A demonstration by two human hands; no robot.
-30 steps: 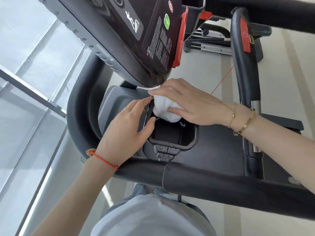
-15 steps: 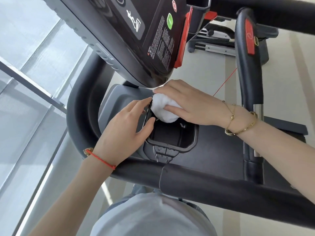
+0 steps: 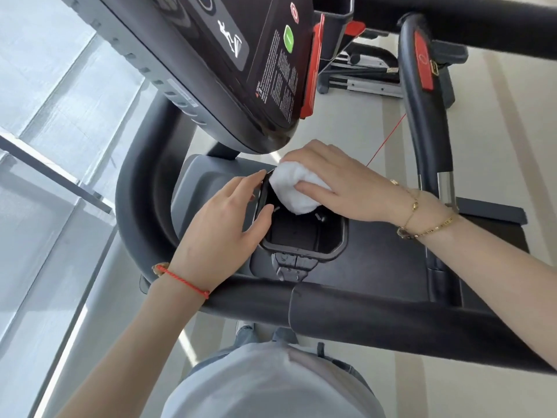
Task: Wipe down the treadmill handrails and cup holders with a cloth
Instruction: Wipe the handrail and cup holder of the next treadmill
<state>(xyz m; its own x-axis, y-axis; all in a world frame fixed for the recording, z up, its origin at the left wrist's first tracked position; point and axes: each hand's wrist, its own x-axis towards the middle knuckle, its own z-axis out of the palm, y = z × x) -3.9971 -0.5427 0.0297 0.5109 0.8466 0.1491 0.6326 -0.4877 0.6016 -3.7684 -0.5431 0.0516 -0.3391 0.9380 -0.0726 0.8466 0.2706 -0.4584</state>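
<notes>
A bunched white cloth [image 3: 294, 188] sits at the far rim of the black square cup holder [image 3: 304, 251] on the treadmill's left side. My right hand [image 3: 340, 182] grips the cloth from above, fingers and thumb wrapped round it. My left hand [image 3: 223, 227] holds the cup holder's left rim, thumb inside the opening and fingers on the outer edge. The thick dark handrail [image 3: 376, 312] runs across below the holder and curves up round the left side [image 3: 135, 182].
The black console [image 3: 241, 70] with a green button and red trim overhangs just above the hands. An upright grip bar [image 3: 428, 110] with a red pad stands at right. A window lies left. A red cord [image 3: 388, 140] runs past my right hand.
My right hand with the cloth has shifted slightly toward the holder's far left corner. My left hand has stayed on the rim.
</notes>
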